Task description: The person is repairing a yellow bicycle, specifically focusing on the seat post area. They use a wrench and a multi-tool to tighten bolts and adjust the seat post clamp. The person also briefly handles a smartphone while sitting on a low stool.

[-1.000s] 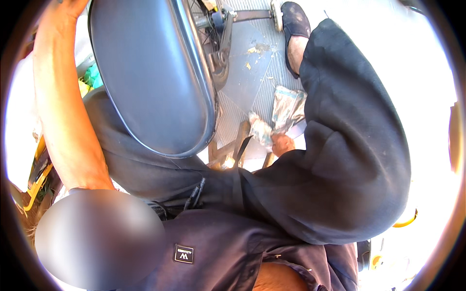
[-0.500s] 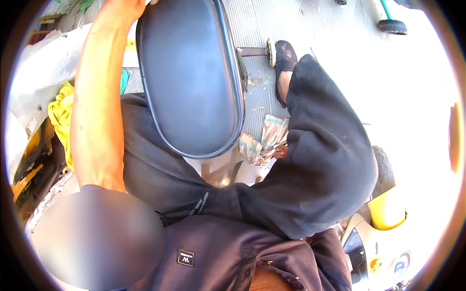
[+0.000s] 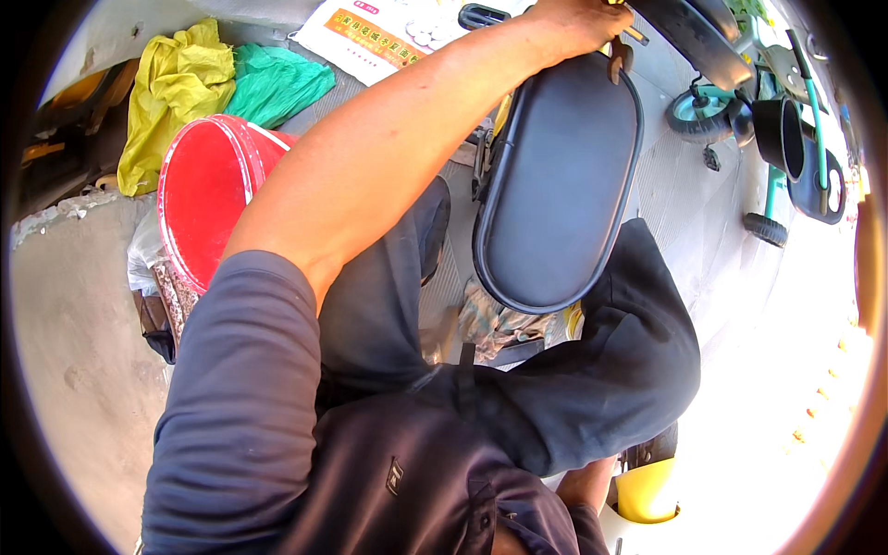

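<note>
At the far end of the black oval piece [image 3: 560,185], set between the bent legs [image 3: 629,388], with the left hand [image 3: 583,26] close by, cannot tell whether gripping or loose; cannot see the right hand. Under its near end, can make out crumpled cloth [image 3: 499,319]; farther left, a red bucket [image 3: 199,199].

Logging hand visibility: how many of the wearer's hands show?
1: the left hand, at the upper end of the black oval pad. The right hand may be hidden; only part of its forearm shows, lower right.
</note>
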Demonstrator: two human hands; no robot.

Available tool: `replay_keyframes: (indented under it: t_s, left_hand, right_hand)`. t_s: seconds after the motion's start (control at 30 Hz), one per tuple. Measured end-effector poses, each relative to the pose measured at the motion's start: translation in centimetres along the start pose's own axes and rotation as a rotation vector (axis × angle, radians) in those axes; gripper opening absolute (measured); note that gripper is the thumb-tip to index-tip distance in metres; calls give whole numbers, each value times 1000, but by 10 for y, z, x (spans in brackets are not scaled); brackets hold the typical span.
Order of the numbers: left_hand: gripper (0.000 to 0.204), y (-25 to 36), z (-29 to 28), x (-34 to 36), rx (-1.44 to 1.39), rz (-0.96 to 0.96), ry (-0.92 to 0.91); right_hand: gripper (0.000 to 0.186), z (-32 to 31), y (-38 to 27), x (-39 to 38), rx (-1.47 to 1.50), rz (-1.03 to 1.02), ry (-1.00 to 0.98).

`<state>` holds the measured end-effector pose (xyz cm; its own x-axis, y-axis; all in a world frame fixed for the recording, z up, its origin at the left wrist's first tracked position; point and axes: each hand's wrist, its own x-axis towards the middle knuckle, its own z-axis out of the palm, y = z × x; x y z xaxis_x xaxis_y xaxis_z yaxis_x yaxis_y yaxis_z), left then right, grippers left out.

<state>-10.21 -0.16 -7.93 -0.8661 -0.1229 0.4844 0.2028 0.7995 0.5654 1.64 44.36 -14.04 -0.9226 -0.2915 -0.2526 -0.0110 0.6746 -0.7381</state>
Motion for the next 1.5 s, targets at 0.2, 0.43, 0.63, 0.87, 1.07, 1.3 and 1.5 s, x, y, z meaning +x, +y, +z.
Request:
replay_keyframes:
  t_s: [0.2,0.43,0.63,0.87,1.07,1.3,1.5]
  left_hand:
    - [34,-9,13,-10,11,-96,7]
    - [42,4,-2,-13,-133,-253,132]
    - [37,2,5,3,-203,-91,31]
    - [37,7,-13,-2,-253,-190,7]
    - [34,-34,14,-2,464,308,58]
    - [31,37,-20,-3,-370,-321,181]
    - [19,15,1,4,209,81,134]
  right_hand:
    - [24,-11,-51,18,69,81,-29]
    - [23,-58,-88,3,133,259,62]
    - [32,-100,-201,-5,-197,10,-170]
    - [29,12,-237,-26,-859,-778,-1133]
    - [23,121,-163,-40,-981,-1297,-853]
    - [31,300,-70,-12,-642,-888,-503]
    - [37,365,-63,24,-246,-473,-437]
